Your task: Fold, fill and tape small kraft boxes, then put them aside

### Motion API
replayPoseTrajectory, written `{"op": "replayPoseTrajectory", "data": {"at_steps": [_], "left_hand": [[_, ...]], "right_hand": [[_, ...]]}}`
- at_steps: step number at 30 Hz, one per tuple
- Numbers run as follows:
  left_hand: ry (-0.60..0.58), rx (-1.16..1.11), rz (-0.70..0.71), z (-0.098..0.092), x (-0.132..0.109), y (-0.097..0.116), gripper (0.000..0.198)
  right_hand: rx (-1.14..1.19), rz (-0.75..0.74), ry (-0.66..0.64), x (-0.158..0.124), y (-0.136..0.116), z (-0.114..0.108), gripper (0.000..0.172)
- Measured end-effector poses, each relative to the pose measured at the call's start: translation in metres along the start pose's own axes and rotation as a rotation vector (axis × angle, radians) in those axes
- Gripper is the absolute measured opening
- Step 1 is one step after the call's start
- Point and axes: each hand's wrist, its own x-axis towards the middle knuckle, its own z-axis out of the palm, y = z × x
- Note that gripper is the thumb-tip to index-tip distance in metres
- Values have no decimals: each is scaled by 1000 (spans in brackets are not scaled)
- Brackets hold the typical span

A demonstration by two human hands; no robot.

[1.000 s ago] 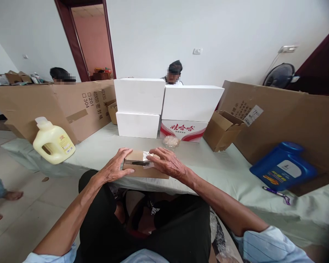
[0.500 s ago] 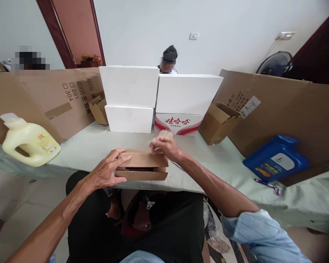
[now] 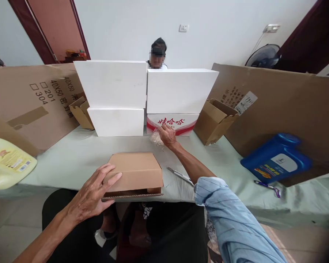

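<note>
A small brown cardboard box [image 3: 137, 168] rests near the front edge of the cloth-covered table. Its lid is down, with a dark gap along the side facing me. My left hand [image 3: 94, 186] grips its left end, fingers on top and thumb low at the front. Farther back, my right hand [image 3: 168, 137] is closed on a crumpled piece of clear plastic [image 3: 155, 138], just in front of a white carton with red print [image 3: 186, 128]. A slim silver tool [image 3: 180, 176] lies right of the box, partly under my right forearm.
White boxes [image 3: 112, 84] stand stacked at the back. Open small cartons [image 3: 214, 120] flank them, beside large cardboard panels [image 3: 285, 106]. A blue bottle [image 3: 276, 157] and a purple razor [image 3: 267, 187] lie right, a yellow jug [image 3: 12, 162] left. A person [image 3: 157, 54] sits beyond.
My right hand has moved away from the box toward the white cartons, carrying the clear plastic. The box's raised flap now lies down as a lid. My view has shifted right.
</note>
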Motion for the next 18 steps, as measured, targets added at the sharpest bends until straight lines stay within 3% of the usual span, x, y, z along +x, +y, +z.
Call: {"op": "replayPoseTrajectory", "data": {"at_steps": [6,11,14,18], "left_hand": [[-26,-80,-27,-15,15,7,93],[-45,-98,-4,-7,20,-11,90],[-106,-87,-34,-1,14,-8,90],[-102,-74,-60,7,3,-6,86]], "right_hand": [[-11,-198,15,11,11,8,30],[27,-449,72,10,35,51,33],[-46,-469,-10,-5,31,56,25],[-176,-394,-223,-17,26,56,22]]}}
